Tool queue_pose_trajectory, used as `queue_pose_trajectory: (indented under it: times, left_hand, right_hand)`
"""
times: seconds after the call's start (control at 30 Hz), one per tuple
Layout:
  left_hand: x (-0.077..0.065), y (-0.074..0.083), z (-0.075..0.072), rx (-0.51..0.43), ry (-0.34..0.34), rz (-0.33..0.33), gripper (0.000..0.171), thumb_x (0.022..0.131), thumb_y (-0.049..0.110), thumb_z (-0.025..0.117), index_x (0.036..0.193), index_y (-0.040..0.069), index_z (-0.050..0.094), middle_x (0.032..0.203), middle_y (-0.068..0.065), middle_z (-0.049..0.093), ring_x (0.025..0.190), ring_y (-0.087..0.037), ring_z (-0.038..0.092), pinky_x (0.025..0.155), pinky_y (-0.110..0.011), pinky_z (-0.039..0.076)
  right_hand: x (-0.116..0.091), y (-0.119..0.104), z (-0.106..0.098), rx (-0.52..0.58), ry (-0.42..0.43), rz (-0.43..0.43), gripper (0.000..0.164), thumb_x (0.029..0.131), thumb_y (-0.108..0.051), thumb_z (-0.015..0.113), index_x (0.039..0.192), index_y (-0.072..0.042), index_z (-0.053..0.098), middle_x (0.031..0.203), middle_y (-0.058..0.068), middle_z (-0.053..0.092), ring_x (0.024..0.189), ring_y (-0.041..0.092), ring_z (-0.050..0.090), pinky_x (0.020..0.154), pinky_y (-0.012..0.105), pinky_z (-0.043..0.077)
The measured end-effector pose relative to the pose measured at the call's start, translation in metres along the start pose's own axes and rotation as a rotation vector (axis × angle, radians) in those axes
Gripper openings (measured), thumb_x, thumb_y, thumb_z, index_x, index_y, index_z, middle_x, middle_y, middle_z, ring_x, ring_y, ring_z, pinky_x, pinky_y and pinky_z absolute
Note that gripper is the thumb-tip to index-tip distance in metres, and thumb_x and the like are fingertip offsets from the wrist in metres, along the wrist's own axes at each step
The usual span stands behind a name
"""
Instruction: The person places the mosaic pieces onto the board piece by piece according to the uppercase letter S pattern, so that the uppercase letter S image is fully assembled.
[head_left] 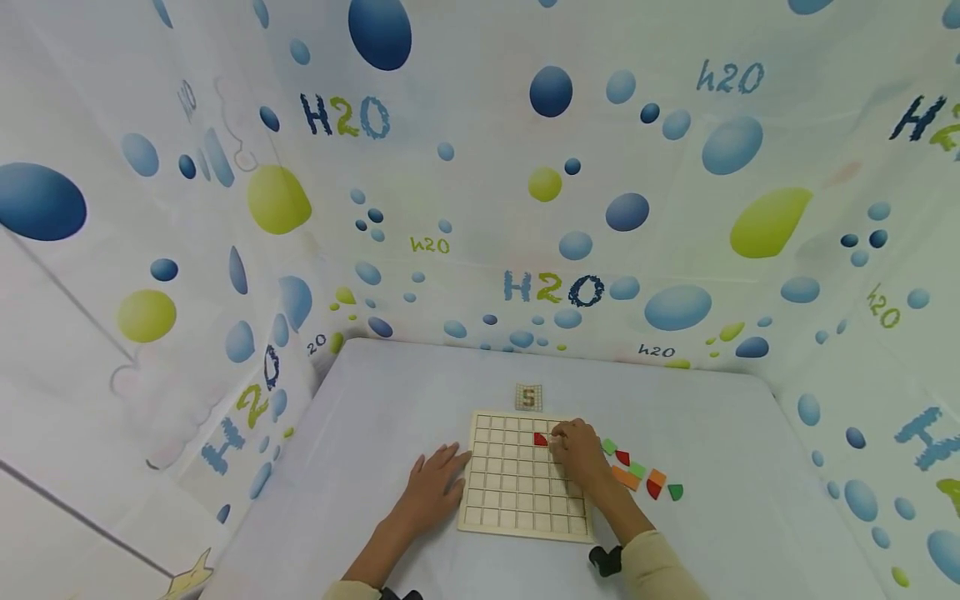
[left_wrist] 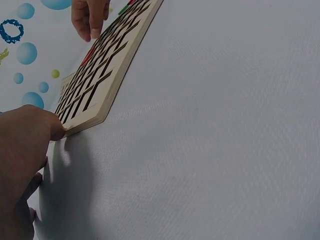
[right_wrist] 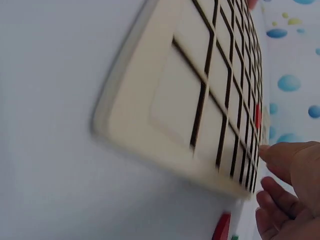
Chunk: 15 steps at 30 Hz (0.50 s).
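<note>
A wooden board (head_left: 510,492) with a grid of square cells lies on the table. One red quarter-round tile (head_left: 540,439) sits in a cell near its top. My left hand (head_left: 433,490) rests beside the board's left edge with fingers spread, touching it; the left wrist view shows that touch at a corner. Over the board's upper right is my right hand (head_left: 579,450), fingers bent downward near the red tile. In the right wrist view, the thumb and fingers of the right hand (right_wrist: 295,185) stand apart, with no tile visible between them.
Several loose tiles lie right of the board, among them an orange tile (head_left: 625,478), a red tile (head_left: 622,458) and a dark green tile (head_left: 676,492). A small patterned card (head_left: 528,397) lies beyond the board. A printed curtain (head_left: 480,183) hangs behind the white table (head_left: 405,392).
</note>
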<state>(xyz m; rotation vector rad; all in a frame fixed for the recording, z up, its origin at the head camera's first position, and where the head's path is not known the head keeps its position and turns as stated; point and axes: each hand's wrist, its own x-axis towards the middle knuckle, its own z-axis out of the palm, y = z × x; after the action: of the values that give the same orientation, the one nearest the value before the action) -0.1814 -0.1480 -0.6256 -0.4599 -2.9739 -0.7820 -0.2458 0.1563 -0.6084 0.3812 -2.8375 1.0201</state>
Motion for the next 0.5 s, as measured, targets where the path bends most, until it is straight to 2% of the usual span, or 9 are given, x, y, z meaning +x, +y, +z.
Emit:
queue_pose_trajectory:
  times: [0.17, 0.27, 0.37, 0.5]
  left_hand:
    - [0.001, -0.003, 0.003, 0.003, -0.003, -0.009, 0.047, 0.105, 0.025, 0.06, 0.152, 0.017, 0.057, 0.161, -0.014, 0.05, 0.152, -0.038, 0.042, 0.121, -0.072, 0.026]
    - [0.002, -0.003, 0.004, 0.0, -0.007, -0.013, 0.047, 0.105, 0.025, 0.059, 0.152, 0.017, 0.057, 0.162, -0.014, 0.049, 0.153, -0.038, 0.041, 0.122, -0.072, 0.025]
    - [0.003, -0.004, 0.005, -0.004, -0.007, -0.012, 0.047, 0.106, 0.025, 0.059, 0.152, 0.017, 0.057, 0.162, -0.014, 0.049, 0.153, -0.038, 0.041, 0.122, -0.072, 0.024]
    - [0.003, -0.004, 0.005, -0.011, -0.005, -0.008, 0.048, 0.105, 0.025, 0.06, 0.152, 0.017, 0.057, 0.162, -0.014, 0.049, 0.153, -0.039, 0.041, 0.122, -0.073, 0.024]
  right_hand:
    - [-0.005, 0.021, -0.02, -0.037, 0.024, 0.139, 0.034, 0.096, -0.011, 0.075, 0.126, 0.003, 0.066, 0.124, 0.026, 0.06, 0.114, 0.044, 0.059, 0.098, 0.059, 0.053]
    - [-0.011, 0.031, -0.035, -0.09, 0.042, 0.2, 0.043, 0.095, -0.011, 0.077, 0.132, 0.005, 0.062, 0.13, 0.032, 0.056, 0.119, 0.049, 0.057, 0.099, 0.062, 0.051]
    - [-0.017, 0.038, -0.046, -0.176, 0.039, 0.259, 0.044, 0.093, -0.013, 0.078, 0.129, 0.006, 0.062, 0.126, 0.034, 0.058, 0.115, 0.051, 0.058, 0.093, 0.065, 0.051]
    - [-0.02, 0.046, -0.054, -0.247, 0.001, 0.286, 0.031, 0.094, -0.013, 0.077, 0.117, 0.005, 0.066, 0.113, 0.028, 0.064, 0.105, 0.047, 0.063, 0.084, 0.065, 0.051]
